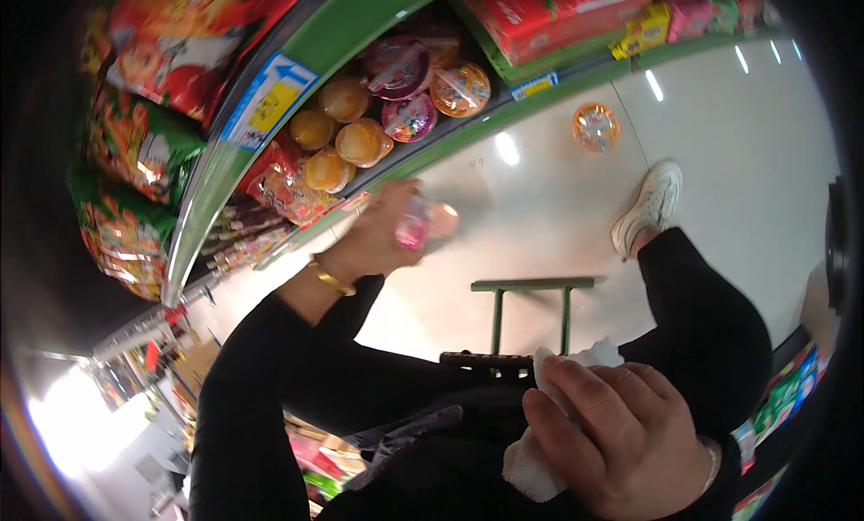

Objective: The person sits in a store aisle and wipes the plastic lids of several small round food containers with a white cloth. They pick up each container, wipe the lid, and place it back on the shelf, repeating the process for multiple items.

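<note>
My left hand (381, 234), blurred and with a gold bracelet at the wrist, holds a small plastic cup (413, 225) with bright pink in it. It is just in front of the lower green shelf (432, 158). On that shelf, several orange-yellow jelly cups (364, 142) lie beside a pink-lidded cup (409, 117) and an orange-lidded cup (460, 89). Low at the right, my right hand (621, 430) grips a crumpled white cloth (536, 463) that sticks out on both sides of the fingers. Another orange-rimmed cup (596, 127) is on the tiled floor.
Bagged snacks (142, 143) fill the upper shelf at the left, above a price label (270, 102). A red box (553, 15) stands farther along the lower shelf. A green metal frame (533, 285) is between my legs, and my shoe (649, 204) rests on the floor (729, 150).
</note>
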Demonstrator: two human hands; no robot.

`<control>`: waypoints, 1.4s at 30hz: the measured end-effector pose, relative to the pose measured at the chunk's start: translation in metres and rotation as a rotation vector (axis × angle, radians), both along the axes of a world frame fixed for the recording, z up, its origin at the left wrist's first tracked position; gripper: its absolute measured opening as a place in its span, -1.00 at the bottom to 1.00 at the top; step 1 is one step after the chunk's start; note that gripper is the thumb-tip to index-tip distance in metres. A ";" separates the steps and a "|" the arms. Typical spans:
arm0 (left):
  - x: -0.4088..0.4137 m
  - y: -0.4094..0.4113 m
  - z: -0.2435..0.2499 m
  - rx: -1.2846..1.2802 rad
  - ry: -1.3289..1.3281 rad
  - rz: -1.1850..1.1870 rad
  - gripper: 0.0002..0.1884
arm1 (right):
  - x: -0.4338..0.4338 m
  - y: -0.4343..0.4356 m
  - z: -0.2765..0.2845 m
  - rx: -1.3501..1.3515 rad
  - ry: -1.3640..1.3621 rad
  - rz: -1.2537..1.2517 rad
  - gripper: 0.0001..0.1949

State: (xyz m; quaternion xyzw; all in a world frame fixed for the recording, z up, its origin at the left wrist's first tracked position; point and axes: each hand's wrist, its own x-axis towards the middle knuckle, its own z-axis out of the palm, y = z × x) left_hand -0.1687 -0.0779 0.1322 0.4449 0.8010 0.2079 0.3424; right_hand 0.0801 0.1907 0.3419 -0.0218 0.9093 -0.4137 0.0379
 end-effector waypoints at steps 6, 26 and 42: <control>-0.085 -0.039 0.020 0.205 0.060 0.561 -0.16 | 0.010 -0.009 -0.011 -0.050 -0.088 -0.048 -0.64; -0.257 0.127 -0.040 0.277 -0.163 0.472 -0.13 | 0.000 0.016 -0.017 -0.108 -0.224 -0.012 -0.55; -0.255 0.143 -0.034 0.164 -0.295 0.519 0.08 | 0.003 0.021 -0.023 -0.120 -0.215 -0.016 -0.59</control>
